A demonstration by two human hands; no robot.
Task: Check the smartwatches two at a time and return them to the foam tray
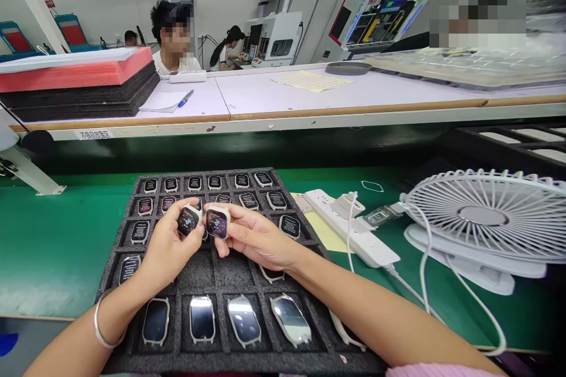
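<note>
A black foam tray (203,274) with many pockets lies on the green mat in front of me, holding several smartwatch bodies. My left hand (165,250) pinches one white watch body (188,220) with a lit screen. My right hand (256,238) grips a second white watch body (217,222), also lit. Both are held side by side above the tray's middle. A silver bangle (102,330) circles my left wrist. Dark-screened watch bodies (243,320) fill the tray's near row.
A white power strip (349,227) with cables lies right of the tray. A white desk fan (486,221) rests at the right. A raised shelf (309,109) behind carries stacked foam sheets (79,85), paper and a pen. People sit at the back.
</note>
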